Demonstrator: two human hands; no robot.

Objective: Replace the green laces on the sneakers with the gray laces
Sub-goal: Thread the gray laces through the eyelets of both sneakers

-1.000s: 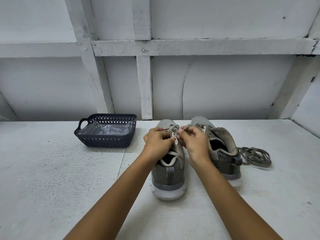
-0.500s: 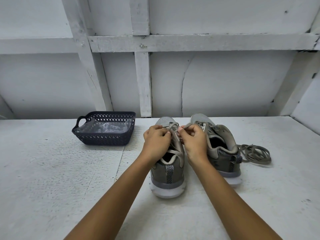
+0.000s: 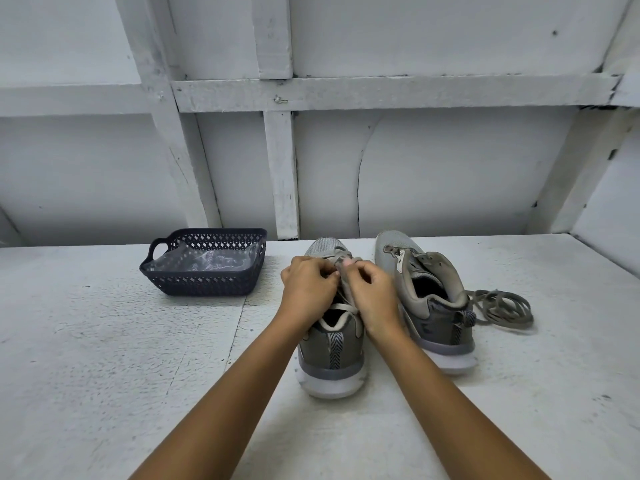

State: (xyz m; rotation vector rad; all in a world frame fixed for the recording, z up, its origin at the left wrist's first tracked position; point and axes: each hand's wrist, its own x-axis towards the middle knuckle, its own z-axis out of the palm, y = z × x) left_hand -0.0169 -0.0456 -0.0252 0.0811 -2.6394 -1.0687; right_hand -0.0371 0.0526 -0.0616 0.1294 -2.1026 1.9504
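Left grip (image 3: 308, 289), right grip (image 3: 373, 296) both curled, pinching lace (image 3: 339, 307) above left sneaker (image 3: 330, 353) tongue, grips close together. Loose lace pile (image 3: 506, 308) right of left sneaker, past other sneaker (image 3: 434, 306).

We face a white-painted wall (image 3: 450, 168) of flat panels set behind a wooden frame. A horizontal beam (image 3: 381, 93) runs across it, and a vertical post (image 3: 281, 174) crosses the beam near the middle. A left brace (image 3: 173, 140) and a right brace (image 3: 568, 174) slant inward. A dark curved crack (image 3: 360, 188) climbs the panel just right of the post. Below, a rough, speckled white tabletop (image 3: 104, 358) meets the wall. The light is soft and even.
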